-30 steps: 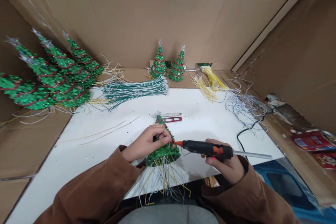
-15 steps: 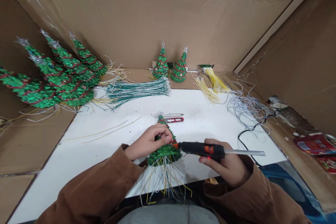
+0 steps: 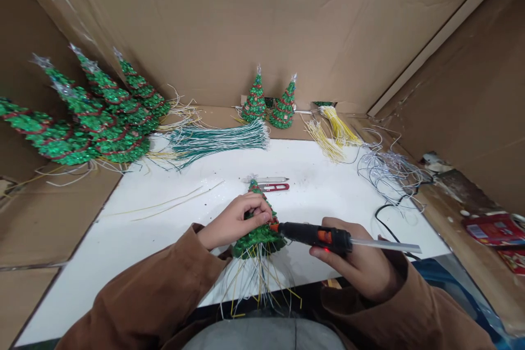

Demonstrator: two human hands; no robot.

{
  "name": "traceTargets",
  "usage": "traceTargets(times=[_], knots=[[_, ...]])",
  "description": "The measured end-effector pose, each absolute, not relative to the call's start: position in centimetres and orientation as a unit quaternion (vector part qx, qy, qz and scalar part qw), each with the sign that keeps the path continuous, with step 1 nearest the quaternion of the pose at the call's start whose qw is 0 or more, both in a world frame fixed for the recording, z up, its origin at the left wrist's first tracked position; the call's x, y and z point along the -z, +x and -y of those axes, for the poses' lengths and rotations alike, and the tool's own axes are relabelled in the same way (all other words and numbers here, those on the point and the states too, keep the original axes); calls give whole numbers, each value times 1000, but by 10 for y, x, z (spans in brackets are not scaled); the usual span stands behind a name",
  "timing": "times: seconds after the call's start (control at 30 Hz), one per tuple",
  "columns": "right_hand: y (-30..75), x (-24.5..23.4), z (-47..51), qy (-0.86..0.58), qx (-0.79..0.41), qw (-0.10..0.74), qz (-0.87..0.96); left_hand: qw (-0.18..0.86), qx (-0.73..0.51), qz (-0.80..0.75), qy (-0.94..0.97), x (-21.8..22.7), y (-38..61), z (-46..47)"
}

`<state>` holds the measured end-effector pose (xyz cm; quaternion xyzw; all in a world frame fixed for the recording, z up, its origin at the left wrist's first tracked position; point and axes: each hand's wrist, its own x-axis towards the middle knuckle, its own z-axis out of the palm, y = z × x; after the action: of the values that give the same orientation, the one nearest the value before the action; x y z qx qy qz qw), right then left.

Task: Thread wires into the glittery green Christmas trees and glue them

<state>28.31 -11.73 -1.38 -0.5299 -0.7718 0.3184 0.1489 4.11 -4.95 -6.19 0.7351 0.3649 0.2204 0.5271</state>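
A small green Christmas tree (image 3: pixel 262 247) with a red garland lies on the white tabletop, its tip pointing away from me. White and yellow wires (image 3: pixel 257 279) trail from its base toward my body. My left hand (image 3: pixel 241 217) is closed over the tree's left side, thumb and fingertips pinched together near the garland; any tiny piece between them is hidden. My right hand (image 3: pixel 356 262) is wrapped round a black and orange glue gun (image 3: pixel 311 234). The gun's orange nozzle meets the tree close to my left fingertips. A clear glue stick (image 3: pixel 389 244) sticks out of its rear.
Red thread snips (image 3: pixel 279 187) and a pen-like tool (image 3: pixel 275 179) lie beyond the tree tip. Several finished trees (image 3: pixel 123 115) stand at left. Green-white wires (image 3: pixel 221 139) and yellow wires (image 3: pixel 340 128) lie at the back. Tangled clear wires (image 3: pixel 389 172) and a black cord (image 3: pixel 383 219) are at right.
The whole view has shifted slightly. Both hands, the tree and the glue gun keep nearly the same places, with the gun's rear end tilted a little lower.
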Motion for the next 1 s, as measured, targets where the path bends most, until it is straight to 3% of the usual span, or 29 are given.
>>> traceTargets(times=[0.7, 1.0], knots=[[277, 8, 123, -554, -278, 130, 774, 542, -222, -363, 724, 64, 39, 50], [283, 20, 117, -591, -314, 169, 724, 633, -226, -386, 631, 66, 37, 52]])
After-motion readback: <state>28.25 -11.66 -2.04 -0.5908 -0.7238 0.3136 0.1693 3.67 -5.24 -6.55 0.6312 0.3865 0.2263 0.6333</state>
